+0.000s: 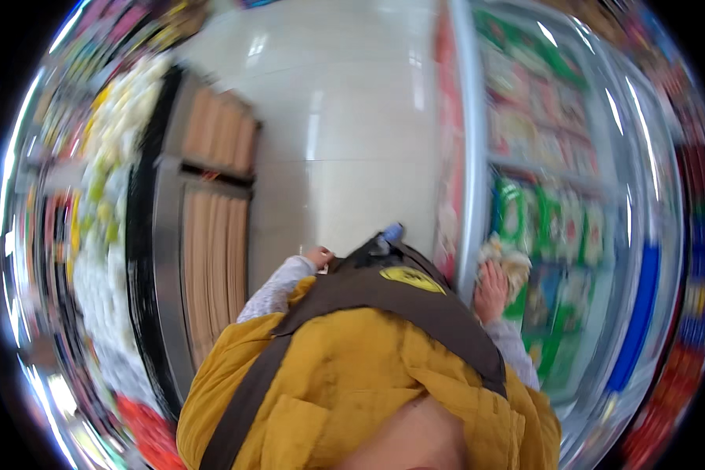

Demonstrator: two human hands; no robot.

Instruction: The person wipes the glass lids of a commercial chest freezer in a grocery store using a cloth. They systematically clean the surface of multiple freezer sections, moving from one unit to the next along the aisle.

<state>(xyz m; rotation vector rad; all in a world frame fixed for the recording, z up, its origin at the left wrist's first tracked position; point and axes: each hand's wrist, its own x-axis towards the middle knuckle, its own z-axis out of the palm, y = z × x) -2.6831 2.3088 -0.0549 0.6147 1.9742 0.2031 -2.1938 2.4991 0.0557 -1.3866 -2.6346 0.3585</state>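
Note:
My right hand (491, 290) presses a crumpled, off-white cloth (510, 265) against the glass top of a chest freezer (473, 147), close to its pale metal rim. Green and white packages (564, 220) show through the glass beneath. On the other side of me, my left hand (319, 257) hangs beside the dark apron (352, 291), with its fingers bent. It is small and partly turned away, so I cannot make out whether it holds anything. A blue-topped object (392, 233) sticks up at the front of the apron.
Along the left runs a display stand with brown slatted panels (214, 276) and a black edge (144, 235), heaped with white-wrapped goods (103, 305). Glossy floor tiles (358, 129) form the aisle between stand and freezer. Packed shelves (699, 317) stand beyond the freezer.

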